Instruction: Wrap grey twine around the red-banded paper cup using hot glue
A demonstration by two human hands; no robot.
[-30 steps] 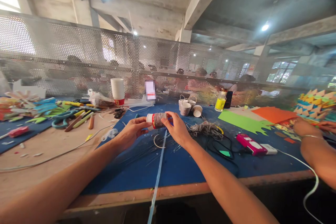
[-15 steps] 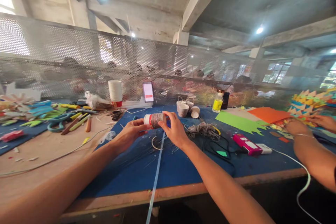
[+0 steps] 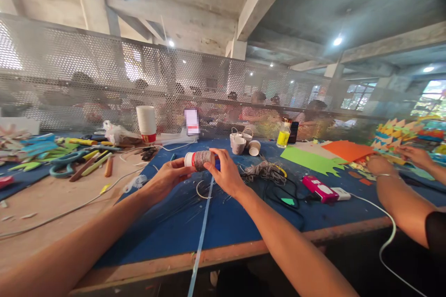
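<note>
Between my two hands lies a paper cup [image 3: 200, 161] on its side, white and red at one end and wrapped in grey-brown cord over the rest. My left hand [image 3: 173, 174] grips the white end with thumb and fingers. Around the cord-wrapped end, my right hand [image 3: 224, 171] is closed. Something blue shows beside the right fingers, too hidden to name. Beyond the hands stand several small cord-wrapped cups [image 3: 238, 144], one of them tipped on its side. A loose heap of grey-brown cord [image 3: 265, 171] lies right of my right hand.
A stack of paper cups [image 3: 146, 123] and scissors [image 3: 66, 162] are at left. A pink power strip [image 3: 319, 189], black cable, glue bottle [image 3: 284, 133] and green paper [image 3: 310, 158] lie right. Another person's hands [image 3: 383, 167] work at far right. A perforated screen [image 3: 216, 74] stands behind.
The whole view has shifted slightly, so things appear a little further left. Both hands keep hold of the cup in nearly the same pose.
</note>
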